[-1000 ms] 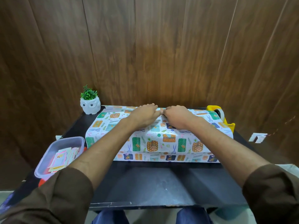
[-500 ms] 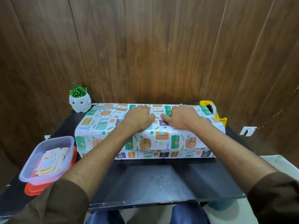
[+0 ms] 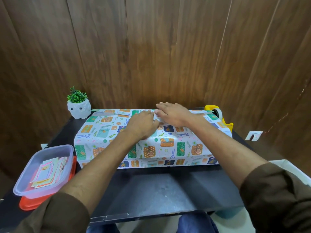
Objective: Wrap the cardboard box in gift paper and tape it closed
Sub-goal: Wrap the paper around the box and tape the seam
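On top of the box [image 3: 151, 142], gift paper [image 3: 101, 132] already folded over; left hand [image 3: 143, 125] curled loosely, right hand [image 3: 173, 115] flat, both pressing the seam, gripping nothing. Ends and taping probably left.

Bare table [image 3: 151, 190] before wrapped box [image 3: 161, 148]

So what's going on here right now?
A person is wrapping a box in patterned gift paper on a black table. Both hands lie on its top near the far edge: the left hand presses down, the right hand lies flat with fingers spread. A yellow tape dispenser sits at the right far corner, an owl planter at the left. A clear tub of cards sits near left.
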